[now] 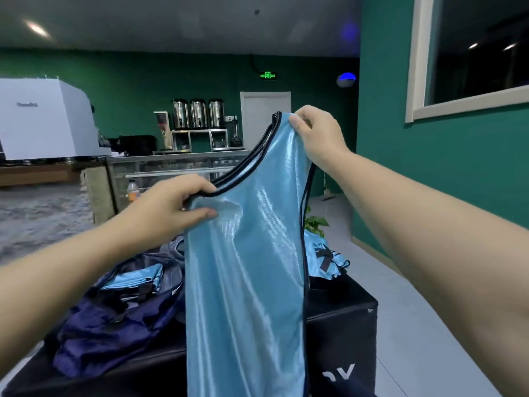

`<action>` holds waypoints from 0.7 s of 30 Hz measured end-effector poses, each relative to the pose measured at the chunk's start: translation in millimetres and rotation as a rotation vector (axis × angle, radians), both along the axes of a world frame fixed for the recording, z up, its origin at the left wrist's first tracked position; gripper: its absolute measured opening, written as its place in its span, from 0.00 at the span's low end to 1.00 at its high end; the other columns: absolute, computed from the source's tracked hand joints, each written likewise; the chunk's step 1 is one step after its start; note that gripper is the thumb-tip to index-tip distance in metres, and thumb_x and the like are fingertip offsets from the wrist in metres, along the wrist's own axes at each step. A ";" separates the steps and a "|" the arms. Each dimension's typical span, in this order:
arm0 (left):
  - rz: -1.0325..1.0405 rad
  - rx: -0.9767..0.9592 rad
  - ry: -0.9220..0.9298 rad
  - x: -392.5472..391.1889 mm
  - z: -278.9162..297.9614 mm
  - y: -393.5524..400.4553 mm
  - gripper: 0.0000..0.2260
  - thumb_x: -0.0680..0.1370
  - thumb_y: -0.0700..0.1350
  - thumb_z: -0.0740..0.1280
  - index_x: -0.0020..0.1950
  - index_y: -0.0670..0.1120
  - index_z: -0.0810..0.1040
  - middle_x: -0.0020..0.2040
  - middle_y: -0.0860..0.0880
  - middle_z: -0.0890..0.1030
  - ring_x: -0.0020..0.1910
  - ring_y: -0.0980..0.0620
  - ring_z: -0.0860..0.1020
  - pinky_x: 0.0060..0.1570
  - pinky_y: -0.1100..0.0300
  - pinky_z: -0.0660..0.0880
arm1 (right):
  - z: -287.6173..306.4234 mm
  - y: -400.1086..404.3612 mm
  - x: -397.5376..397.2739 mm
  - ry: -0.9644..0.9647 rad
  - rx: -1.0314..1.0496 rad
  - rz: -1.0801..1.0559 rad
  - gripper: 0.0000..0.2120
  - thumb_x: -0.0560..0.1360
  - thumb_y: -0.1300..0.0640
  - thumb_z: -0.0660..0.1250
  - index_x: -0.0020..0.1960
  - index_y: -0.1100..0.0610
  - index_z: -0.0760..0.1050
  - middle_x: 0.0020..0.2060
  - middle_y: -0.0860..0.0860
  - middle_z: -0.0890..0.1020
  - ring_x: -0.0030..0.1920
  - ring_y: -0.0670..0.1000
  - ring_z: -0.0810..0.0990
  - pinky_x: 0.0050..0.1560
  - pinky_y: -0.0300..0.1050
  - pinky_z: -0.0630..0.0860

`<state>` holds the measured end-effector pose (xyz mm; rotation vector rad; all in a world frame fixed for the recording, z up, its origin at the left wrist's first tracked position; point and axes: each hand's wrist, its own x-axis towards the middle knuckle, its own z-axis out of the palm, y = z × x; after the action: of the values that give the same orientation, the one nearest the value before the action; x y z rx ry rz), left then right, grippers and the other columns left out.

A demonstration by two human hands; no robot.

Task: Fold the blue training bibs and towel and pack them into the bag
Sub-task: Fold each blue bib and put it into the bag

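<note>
Head view: both hands hold one light-blue bib [246,253] up in the air above a black box [343,319]. The left hand [169,207] pinches the dark-trimmed neckline at the lower strap, thumb lying on the front of the cloth and fingers curled behind it. The right hand [317,136] grips the top of the raised strap, fingers closed round the trim. The bib hangs down long and shiny between the forearms. Behind it on the box, at left, lies the navy bag [114,325], open, with folded bibs [137,276] inside. More loose bibs [323,253] lie in a heap at the box's far right.
</note>
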<state>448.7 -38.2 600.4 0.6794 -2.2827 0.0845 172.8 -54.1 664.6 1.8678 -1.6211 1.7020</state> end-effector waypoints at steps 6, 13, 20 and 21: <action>0.049 0.431 0.299 -1.2 -49.3 -47.8 0.22 0.68 0.48 0.74 0.57 0.63 0.70 0.55 0.58 0.75 0.43 0.53 0.75 0.45 0.56 0.75 | -27.2 -50.7 1.8 -0.045 0.061 0.102 0.09 0.80 0.51 0.62 0.45 0.54 0.75 0.38 0.47 0.77 0.40 0.48 0.74 0.42 0.44 0.71; 0.055 0.887 0.463 -2.4 -137.8 -125.4 0.11 0.77 0.36 0.67 0.54 0.47 0.69 0.30 0.51 0.80 0.34 0.50 0.73 0.34 0.60 0.69 | -101.3 -140.1 -1.2 0.036 0.236 0.112 0.10 0.80 0.52 0.62 0.45 0.57 0.75 0.40 0.49 0.77 0.40 0.49 0.74 0.40 0.44 0.68; 0.183 0.739 0.506 -24.5 -208.6 -192.1 0.14 0.79 0.31 0.58 0.39 0.48 0.70 0.26 0.53 0.67 0.25 0.58 0.61 0.25 0.65 0.58 | -161.8 -228.2 -8.6 0.051 0.331 0.108 0.10 0.81 0.54 0.61 0.46 0.60 0.75 0.42 0.51 0.75 0.42 0.48 0.71 0.39 0.31 0.65; 0.213 0.737 0.522 -26.8 -213.8 -201.3 0.17 0.78 0.31 0.57 0.37 0.49 0.73 0.26 0.54 0.70 0.24 0.58 0.64 0.24 0.67 0.59 | -166.6 -240.0 -8.6 0.048 0.336 0.113 0.10 0.80 0.54 0.61 0.46 0.58 0.75 0.42 0.50 0.75 0.42 0.47 0.71 0.38 0.29 0.64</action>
<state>421.9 -239.4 386.6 1.1533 -1.6931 -0.7771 164.2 -294.1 498.0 2.1683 -1.9143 1.4822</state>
